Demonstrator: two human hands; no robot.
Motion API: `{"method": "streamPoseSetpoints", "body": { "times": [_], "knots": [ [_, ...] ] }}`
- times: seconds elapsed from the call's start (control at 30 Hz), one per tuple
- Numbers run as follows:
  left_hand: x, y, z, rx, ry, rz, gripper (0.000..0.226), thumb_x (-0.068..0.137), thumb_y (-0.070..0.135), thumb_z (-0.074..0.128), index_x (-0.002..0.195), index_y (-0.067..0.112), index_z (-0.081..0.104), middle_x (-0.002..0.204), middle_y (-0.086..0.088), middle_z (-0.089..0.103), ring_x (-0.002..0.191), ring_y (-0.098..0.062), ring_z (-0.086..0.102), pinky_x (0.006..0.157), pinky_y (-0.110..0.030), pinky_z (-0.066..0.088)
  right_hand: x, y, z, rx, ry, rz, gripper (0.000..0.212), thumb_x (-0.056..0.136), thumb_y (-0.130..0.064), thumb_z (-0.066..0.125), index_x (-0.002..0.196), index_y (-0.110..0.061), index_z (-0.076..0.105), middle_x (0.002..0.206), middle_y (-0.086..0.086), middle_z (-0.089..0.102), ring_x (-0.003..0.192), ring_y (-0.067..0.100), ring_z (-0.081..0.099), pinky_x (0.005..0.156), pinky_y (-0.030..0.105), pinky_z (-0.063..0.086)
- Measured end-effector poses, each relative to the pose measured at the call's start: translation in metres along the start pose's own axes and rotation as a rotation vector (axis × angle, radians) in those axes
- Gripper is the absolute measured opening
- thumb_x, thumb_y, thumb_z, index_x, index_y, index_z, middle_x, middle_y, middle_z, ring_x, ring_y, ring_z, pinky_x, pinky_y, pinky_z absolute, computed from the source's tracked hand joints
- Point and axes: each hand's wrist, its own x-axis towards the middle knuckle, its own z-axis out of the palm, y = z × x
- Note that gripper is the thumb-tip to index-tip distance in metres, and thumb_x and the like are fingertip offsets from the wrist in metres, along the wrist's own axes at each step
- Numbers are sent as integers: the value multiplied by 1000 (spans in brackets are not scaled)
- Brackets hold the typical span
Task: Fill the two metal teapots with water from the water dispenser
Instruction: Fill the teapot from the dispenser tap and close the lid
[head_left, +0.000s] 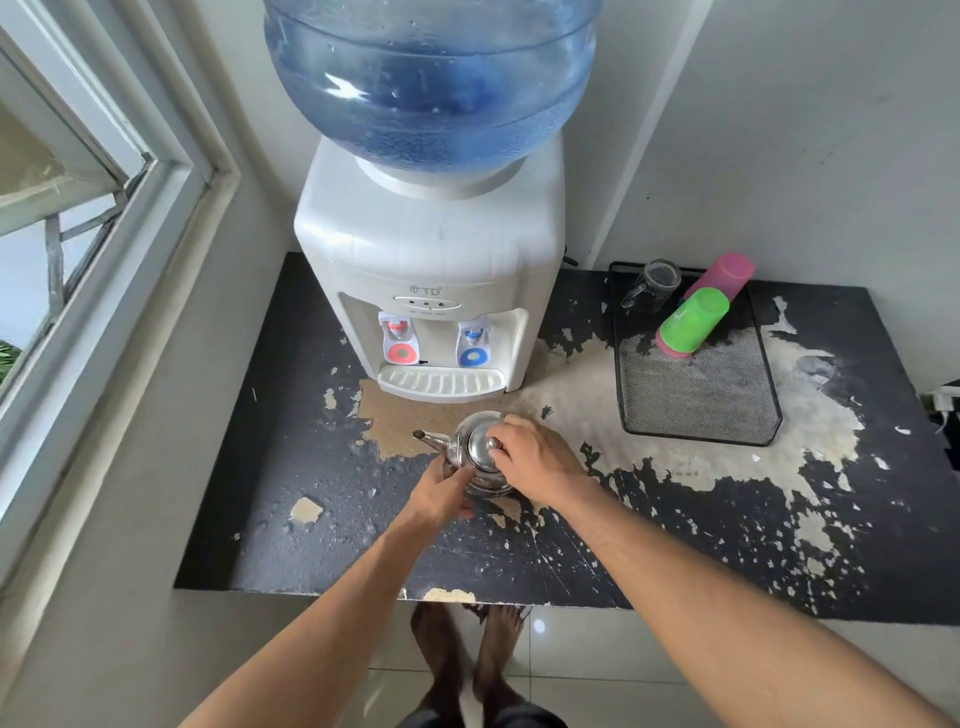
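Note:
A small shiny metal teapot stands on the worn black table, a little in front of the white water dispenser; its spout points left. My left hand grips the teapot's near left side. My right hand rests on top, fingers closed on the lid's knob. The dispenser carries a big blue water bottle, a red tap on the left, a blue tap on the right and a drip tray below. Only one teapot is in view.
A black mesh tray lies to the right with a glass mug and stacked green and pink plastic cups. An open window fills the left wall. My bare feet show below the table's front edge.

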Motion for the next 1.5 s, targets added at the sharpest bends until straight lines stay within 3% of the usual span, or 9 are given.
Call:
{"method": "streamPoseSetpoints", "body": {
  "times": [0.13, 0.33, 0.53, 0.77, 0.9, 1.03, 1.17, 1.33, 1.5],
  "knots": [
    [3, 1, -3, 120, 93, -51, 52, 101, 32, 66, 140, 7, 43, 112, -8, 67, 81, -26, 77, 62, -30, 63, 1, -2, 0, -4, 20, -19, 16, 101, -18, 58, 112, -11, 67, 104, 4, 62, 91, 16, 59, 78, 29, 54],
    [8, 3, -8, 386, 172, 22, 29, 98, 34, 71, 91, 6, 65, 80, -11, 75, 58, -15, 75, 56, -30, 64, 1, -2, 2, -26, 39, -23, 13, 99, -18, 61, 105, -11, 69, 99, 4, 63, 91, 19, 61, 83, 32, 54],
    [9, 9, -12, 376, 186, 13, 28, 96, 26, 68, 85, 1, 73, 77, -12, 78, 57, -15, 73, 59, -32, 65, -3, 1, -5, 2, -5, -20, 37, 97, -28, 65, 133, -22, 61, 112, 1, 59, 109, 18, 55, 101, 36, 48],
    [2, 31, -13, 180, 93, -108, 32, 99, 30, 60, 82, 5, 72, 72, -7, 76, 53, -15, 58, 54, -26, 47, -21, 5, -19, 108, -133, -67, 60, 79, -58, 78, 126, -23, 65, 130, -2, 56, 122, 16, 48, 107, 35, 38],
    [1, 45, -9, 122, 96, -141, 36, 99, 35, 57, 86, 7, 74, 81, -6, 82, 73, -20, 69, 70, -31, 52, -27, 1, -20, 152, -213, -23, 58, 87, -32, 78, 138, -14, 56, 144, 3, 55, 124, 19, 56, 108, 37, 45],
    [1, 49, -8, 101, 72, -141, 37, 102, 38, 53, 86, 11, 72, 84, -6, 82, 75, -23, 67, 75, -34, 50, -22, 1, -25, 224, -191, 32, 30, 97, -20, 67, 127, -20, 63, 123, 3, 69, 88, 7, 62, 84, 33, 56],
    [2, 54, -9, 169, 40, -105, 51, 107, 48, 46, 91, 7, 72, 94, -13, 80, 78, -24, 66, 73, -35, 51, -12, 5, -32, 308, -198, 111, 29, 102, -27, 60, 130, -23, 61, 123, 3, 69, 96, 13, 66, 70, 20, 47],
    [-1, 60, -13, 537, 179, 242, 35, 105, 39, 53, 86, 12, 62, 82, -5, 68, 69, -14, 61, 66, -37, 58, -6, 5, -33, 357, -182, 144, 24, 102, -25, 60, 126, -23, 63, 124, 1, 67, 110, 17, 65, 92, 34, 54],
    [-2, 76, -21, 909, -9, 628, 20, 98, 26, 53, 108, 13, 65, 105, 1, 62, 97, -18, 58, 88, -36, 50, -8, 2, -32, 438, -77, 198, 17, 99, -19, 65, 116, -20, 68, 101, -14, 62, 95, 5, 63, 71, 12, 41]
  ]
}}
